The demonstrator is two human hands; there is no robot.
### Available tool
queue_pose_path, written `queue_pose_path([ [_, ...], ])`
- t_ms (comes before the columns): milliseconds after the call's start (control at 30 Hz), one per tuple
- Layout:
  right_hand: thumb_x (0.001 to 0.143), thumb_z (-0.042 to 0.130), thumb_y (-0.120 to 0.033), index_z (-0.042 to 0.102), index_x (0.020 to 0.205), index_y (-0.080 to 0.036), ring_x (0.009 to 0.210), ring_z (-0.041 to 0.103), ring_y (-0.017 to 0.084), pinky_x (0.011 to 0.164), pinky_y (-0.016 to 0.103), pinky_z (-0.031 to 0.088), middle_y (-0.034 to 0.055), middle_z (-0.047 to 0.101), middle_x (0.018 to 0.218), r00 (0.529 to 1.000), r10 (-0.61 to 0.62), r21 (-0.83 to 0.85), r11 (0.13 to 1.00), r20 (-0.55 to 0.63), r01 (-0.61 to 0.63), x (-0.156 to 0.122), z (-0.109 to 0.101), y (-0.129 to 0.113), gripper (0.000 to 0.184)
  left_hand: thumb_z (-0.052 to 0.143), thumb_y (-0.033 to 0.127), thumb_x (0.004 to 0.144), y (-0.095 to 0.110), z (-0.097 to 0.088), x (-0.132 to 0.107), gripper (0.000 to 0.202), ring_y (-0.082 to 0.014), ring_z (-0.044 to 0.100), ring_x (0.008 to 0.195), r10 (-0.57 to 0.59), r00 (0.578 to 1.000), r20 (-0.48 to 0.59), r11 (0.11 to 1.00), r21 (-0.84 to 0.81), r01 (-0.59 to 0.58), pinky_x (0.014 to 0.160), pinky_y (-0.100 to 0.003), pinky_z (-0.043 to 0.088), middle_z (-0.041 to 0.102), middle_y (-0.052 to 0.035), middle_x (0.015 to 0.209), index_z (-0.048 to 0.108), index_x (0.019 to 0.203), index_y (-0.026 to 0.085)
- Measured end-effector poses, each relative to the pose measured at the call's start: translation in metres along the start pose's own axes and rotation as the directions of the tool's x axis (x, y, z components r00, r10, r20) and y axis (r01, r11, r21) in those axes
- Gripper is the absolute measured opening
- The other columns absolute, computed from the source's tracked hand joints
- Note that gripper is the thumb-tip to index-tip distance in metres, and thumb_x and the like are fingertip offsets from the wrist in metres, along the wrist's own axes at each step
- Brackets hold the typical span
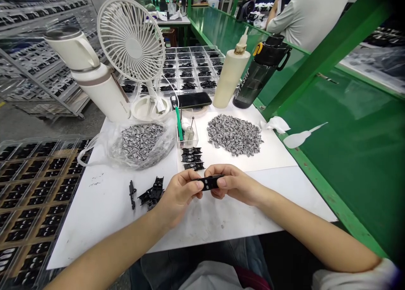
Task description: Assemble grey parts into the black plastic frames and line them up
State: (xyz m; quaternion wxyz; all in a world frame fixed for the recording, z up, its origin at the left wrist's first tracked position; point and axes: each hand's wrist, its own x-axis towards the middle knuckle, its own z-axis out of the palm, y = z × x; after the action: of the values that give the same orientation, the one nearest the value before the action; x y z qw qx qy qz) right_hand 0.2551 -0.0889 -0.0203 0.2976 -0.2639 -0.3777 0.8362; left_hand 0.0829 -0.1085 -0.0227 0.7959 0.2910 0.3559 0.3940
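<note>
Between my two hands is a small black plastic part [210, 182] with light grey spots on its face. My left hand [181, 193] pinches its left end, and my right hand [236, 183] grips the right end between thumb and fingers. Just beyond the hands, several similar black parts [192, 158] lie in a short column on white paper. A loose pile of black parts [153, 193] is left of my left hand, with a single narrow black piece [132, 194] beside it. Small grey pieces [234, 134] are heaped beyond my right hand.
A plastic bag [110, 148] of grey pieces lies at left. Behind stand a white fan [133, 48], a white flask [98, 87], a cream squeeze bottle [230, 77] and a black water bottle [257, 74]. A small clear box [193, 127] holds tools. Trays [31, 197] flank the table.
</note>
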Motion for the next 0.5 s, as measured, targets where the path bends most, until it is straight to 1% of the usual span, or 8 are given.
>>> queue_pose_path([
  [100, 0.066, 0.069, -0.028, 0.058, 0.085, -0.011, 0.05, 0.045, 0.006, 0.051, 0.02, 0.034, -0.0023, 0.051, 0.058, 1.0, 0.002, -0.042, 0.999, 0.007, -0.002, 0.0, 0.0, 0.001, 0.028, 0.064, 0.022, 0.064, 0.0, 0.0, 0.0, 0.013, -0.0075, 0.044, 0.057, 0.035, 0.999, -0.008, 0.999, 0.033, -0.035, 0.058, -0.02, 0.035, 0.048, 0.003, 0.059, 0.053, 0.065, 0.016],
  [200, 0.067, 0.067, -0.029, 0.058, 0.085, -0.012, 0.052, 0.045, 0.006, 0.052, 0.02, 0.035, -0.0023, 0.051, 0.061, 1.0, -0.001, -0.095, 0.995, -0.002, 0.001, 0.001, -0.001, 0.001, 0.027, 0.063, 0.021, 0.064, -0.001, 0.0, 0.0, 0.012, -0.0077, 0.043, 0.057, 0.033, 0.999, -0.03, 0.998, 0.057, -0.031, 0.059, -0.021, 0.035, 0.047, 0.0028, 0.058, 0.053, 0.065, 0.015],
  [267, 0.068, 0.067, -0.031, 0.057, 0.086, -0.013, 0.053, 0.045, 0.006, 0.053, 0.02, 0.036, -0.0023, 0.051, 0.063, 0.999, -0.008, -0.176, 0.984, -0.035, 0.002, 0.001, -0.001, -0.001, 0.027, 0.062, 0.022, 0.065, -0.002, 0.0, 0.0, 0.011, -0.0077, 0.043, 0.057, 0.017, 0.999, -0.049, 0.998, 0.066, -0.014, 0.058, -0.021, 0.034, 0.047, 0.0028, 0.059, 0.052, 0.066, 0.015],
  [333, 0.07, 0.065, -0.032, 0.056, 0.092, -0.014, 0.055, 0.045, 0.006, 0.054, 0.021, 0.036, -0.0027, 0.05, 0.064, 0.996, -0.042, -0.315, 0.949, -0.076, 0.016, -0.001, 0.0, -0.004, 0.03, 0.06, 0.022, 0.067, -0.004, 0.0, 0.0, 0.011, -0.0072, 0.042, 0.056, -0.001, 0.996, -0.087, 0.997, 0.071, 0.007, 0.058, -0.021, 0.034, 0.046, 0.0032, 0.059, 0.051, 0.066, 0.015],
  [367, 0.071, 0.064, -0.033, 0.055, 0.096, -0.015, 0.057, 0.046, 0.007, 0.055, 0.021, 0.037, -0.0026, 0.05, 0.065, 0.992, -0.074, -0.412, 0.911, -0.098, 0.027, -0.004, 0.001, -0.007, 0.032, 0.06, 0.022, 0.067, -0.004, 0.0, 0.0, 0.011, -0.007, 0.042, 0.055, -0.014, 0.994, -0.106, 0.997, 0.073, 0.022, 0.057, -0.021, 0.034, 0.045, 0.0034, 0.059, 0.051, 0.066, 0.015],
  [433, 0.075, 0.06, -0.034, 0.051, 0.106, -0.017, 0.064, 0.049, 0.01, 0.062, 0.024, 0.04, -0.0011, 0.053, 0.071, 0.973, -0.171, -0.624, 0.781, -0.154, 0.038, -0.013, 0.001, -0.012, 0.036, 0.058, 0.022, 0.068, -0.005, 0.0, 0.0, 0.011, -0.0067, 0.04, 0.054, -0.041, 0.99, -0.135, 0.995, 0.083, 0.052, 0.056, -0.02, 0.034, 0.043, 0.0038, 0.058, 0.05, 0.065, 0.015],
  [467, 0.077, 0.057, -0.034, 0.05, 0.108, -0.019, 0.067, 0.051, 0.011, 0.065, 0.026, 0.04, -0.0002, 0.055, 0.073, 0.951, -0.239, -0.713, 0.701, -0.195, 0.03, -0.019, -0.001, -0.015, 0.035, 0.058, 0.022, 0.069, -0.006, 0.0, 0.001, 0.011, -0.0067, 0.04, 0.054, -0.051, 0.988, -0.142, 0.994, 0.089, 0.064, 0.056, -0.02, 0.033, 0.043, 0.0039, 0.058, 0.05, 0.065, 0.015],
  [500, 0.079, 0.054, -0.034, 0.05, 0.108, -0.019, 0.07, 0.052, 0.013, 0.067, 0.027, 0.041, 0.0006, 0.056, 0.075, 0.918, -0.313, -0.779, 0.627, -0.243, 0.007, -0.027, -0.005, -0.017, 0.033, 0.058, 0.022, 0.069, -0.006, 0.0, 0.001, 0.011, -0.0067, 0.039, 0.054, -0.062, 0.987, -0.147, 0.993, 0.095, 0.077, 0.055, -0.02, 0.033, 0.042, 0.0041, 0.057, 0.049, 0.065, 0.015],
])
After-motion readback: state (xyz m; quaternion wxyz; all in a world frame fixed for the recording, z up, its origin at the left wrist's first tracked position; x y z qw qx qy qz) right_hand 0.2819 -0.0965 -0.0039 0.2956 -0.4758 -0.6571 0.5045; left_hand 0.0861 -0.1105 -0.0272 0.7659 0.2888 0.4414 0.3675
